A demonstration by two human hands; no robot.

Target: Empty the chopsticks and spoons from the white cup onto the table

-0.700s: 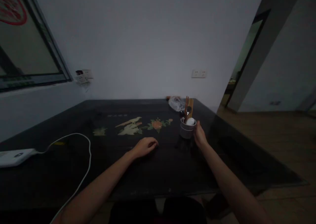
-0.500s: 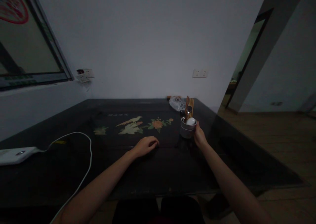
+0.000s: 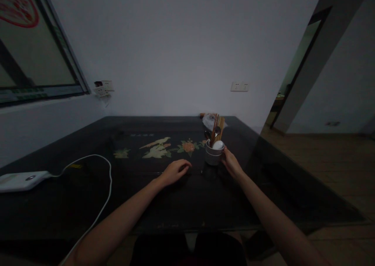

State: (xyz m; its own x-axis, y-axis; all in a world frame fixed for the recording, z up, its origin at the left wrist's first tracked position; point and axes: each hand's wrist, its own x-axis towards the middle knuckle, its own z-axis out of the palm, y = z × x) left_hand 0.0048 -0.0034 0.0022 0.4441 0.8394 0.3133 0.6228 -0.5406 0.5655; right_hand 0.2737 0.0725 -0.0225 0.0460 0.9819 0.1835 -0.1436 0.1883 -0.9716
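Note:
My right hand [image 3: 231, 161] grips the right side of a grey utensil holder [image 3: 213, 155], with part of the fingers hidden behind it. Upright in the holder stand wooden chopsticks [image 3: 219, 128], metal spoons [image 3: 217, 131] and a white rounded piece [image 3: 218, 145], perhaps a spoon's bowl. To the left, my left hand [image 3: 175, 170] rests on the dark table [image 3: 187, 203], its fingers loosely bent and the thumb apart from them. Nothing is in it.
Behind the holder, a clear plastic bag [image 3: 209, 121] lies near the wall. At far left is a white device [image 3: 23, 181], possibly a power bank, whose white cable [image 3: 110, 180] loops past my left forearm. Wall sockets [image 3: 239, 86] are above the table's back edge.
The utensil holder has shifted left with my right hand on it and now stands nearer my left hand. My left hand stays in about the same spot on the table.

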